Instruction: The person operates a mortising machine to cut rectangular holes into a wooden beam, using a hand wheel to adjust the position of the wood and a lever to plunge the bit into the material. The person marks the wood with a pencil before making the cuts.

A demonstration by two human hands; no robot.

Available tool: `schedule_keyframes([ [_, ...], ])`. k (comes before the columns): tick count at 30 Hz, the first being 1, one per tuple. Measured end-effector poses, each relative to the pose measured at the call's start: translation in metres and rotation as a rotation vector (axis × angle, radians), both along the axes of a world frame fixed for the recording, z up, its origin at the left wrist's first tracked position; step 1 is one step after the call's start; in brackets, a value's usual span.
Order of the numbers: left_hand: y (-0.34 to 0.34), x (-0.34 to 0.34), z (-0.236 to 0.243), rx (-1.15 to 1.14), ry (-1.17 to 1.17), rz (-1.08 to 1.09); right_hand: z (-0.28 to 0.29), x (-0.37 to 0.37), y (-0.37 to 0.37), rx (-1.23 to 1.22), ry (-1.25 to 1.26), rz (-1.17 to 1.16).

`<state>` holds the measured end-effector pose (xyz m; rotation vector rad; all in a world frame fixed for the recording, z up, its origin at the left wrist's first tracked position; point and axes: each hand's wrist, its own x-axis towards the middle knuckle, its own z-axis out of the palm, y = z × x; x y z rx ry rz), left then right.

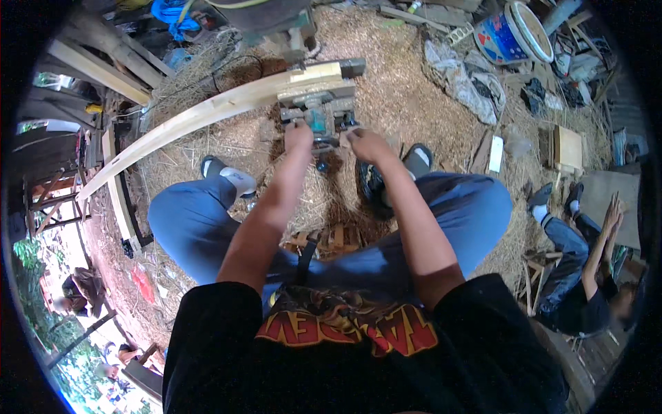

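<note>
Sweeping in from the left, a long pale beam [186, 123] reaches across to the far side of a grey and teal metal device [318, 123], vise-like in look. Most of the beam's length lies left of that device, so, in my judgement, an unsupported stretch could sag, swing or twist loose if the near end is poorly held; how it is secured there cannot be made out. A sandalled left foot [238, 181] is near, and a falling piece could strike it. Next comes the left hand [298, 134], its grip curled at the device's near left side; whether it is clamped on a part, I cannot tell. Fingers that close to metal could be pinched if something shifts. At the other side, the right hand [365, 145] has its fingers bent at the device, but what its grip closes on is unclear; a slip could scrape the knuckles. Farther right, the right foot [417, 162] rests on a floor [386, 96] littered with shavings and straw, which could make footing slick.
</note>
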<state>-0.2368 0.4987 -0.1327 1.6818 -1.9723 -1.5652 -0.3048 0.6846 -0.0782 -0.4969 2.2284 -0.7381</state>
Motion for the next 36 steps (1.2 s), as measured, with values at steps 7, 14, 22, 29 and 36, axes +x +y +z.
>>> schedule_keyframes([
  [7, -0.032, -0.008, -0.012, 0.632, 0.242, 0.244, -0.075, 0.050, -0.048, -0.391, -0.486, -0.404],
  [14, -0.016, -0.004, 0.004, 0.498, 0.116, 0.318, -0.043, 0.033, -0.061, -0.514, -1.040, -0.722],
  [22, -0.020, 0.002, -0.026, 0.254, -0.046, 0.265, -0.089, 0.016, -0.092, -0.491, -1.134, -0.975],
  [29, -0.026, 0.007, -0.036, 0.562, -0.009, 0.343, -0.109, 0.018, -0.099, -0.388, -0.872, -1.029],
  [36, -0.046, 0.024, -0.060, 0.820, 0.262, 0.537, -0.096, 0.017, -0.119, -0.510, -0.993, -0.991],
])
